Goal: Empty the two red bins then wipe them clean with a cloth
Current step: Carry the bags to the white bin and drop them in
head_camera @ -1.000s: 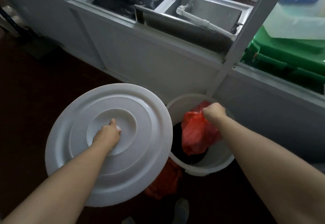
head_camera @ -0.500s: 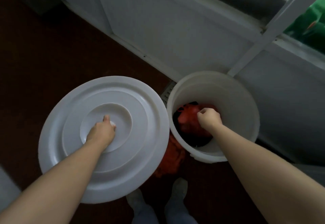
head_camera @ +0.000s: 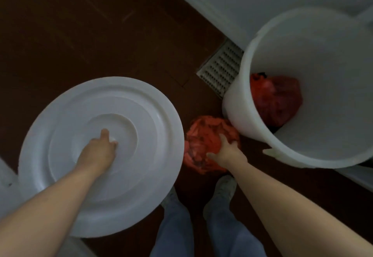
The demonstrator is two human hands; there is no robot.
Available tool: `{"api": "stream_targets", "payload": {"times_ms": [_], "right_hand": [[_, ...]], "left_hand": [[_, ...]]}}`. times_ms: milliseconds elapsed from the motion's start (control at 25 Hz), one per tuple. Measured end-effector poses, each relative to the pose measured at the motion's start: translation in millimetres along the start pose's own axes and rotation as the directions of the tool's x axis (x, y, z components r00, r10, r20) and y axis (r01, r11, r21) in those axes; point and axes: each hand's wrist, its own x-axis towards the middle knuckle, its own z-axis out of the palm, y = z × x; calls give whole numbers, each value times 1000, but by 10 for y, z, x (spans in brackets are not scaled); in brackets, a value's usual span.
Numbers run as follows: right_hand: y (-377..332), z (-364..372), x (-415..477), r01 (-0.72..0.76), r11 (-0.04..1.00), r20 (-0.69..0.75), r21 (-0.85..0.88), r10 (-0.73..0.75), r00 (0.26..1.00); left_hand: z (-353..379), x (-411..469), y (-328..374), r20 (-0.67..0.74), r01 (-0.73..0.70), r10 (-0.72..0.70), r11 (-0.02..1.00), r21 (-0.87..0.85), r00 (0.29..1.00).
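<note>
Red bag [head_camera: 207, 135] lay on floor [head_camera: 101, 34] beside white bucket [head_camera: 240, 105]; our right hand [head_camera: 228, 151] spread fingers wide over it; left hand [head_camera: 99, 149] gripped lid [head_camera: 141, 176] by its knob; emptying step, we judged; next needs closing, lifting.

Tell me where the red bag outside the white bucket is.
In the head view, the crumpled red plastic bag lies on the floor between the round white plastic lid and the white plastic bucket, under the right hand.
</note>
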Motion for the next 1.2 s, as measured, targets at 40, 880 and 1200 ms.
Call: {"api": "stream_targets", "payload": {"times_ms": [40,880,1200], "right_hand": [[31,139,146,-62,997,29,-45,63,998],[-465,298,277,100,987,-371,130,-45,928],[-1356,-1017,-1271,236,933,-469,272,-85,879]], "left_hand": [[194,90,-81,17,3,-3,1000,2,1000],[423,228,-402,90,13,-8,999,-46,996],[-1290,-774,-567,-67,72,-75,996,-43,995]]}}
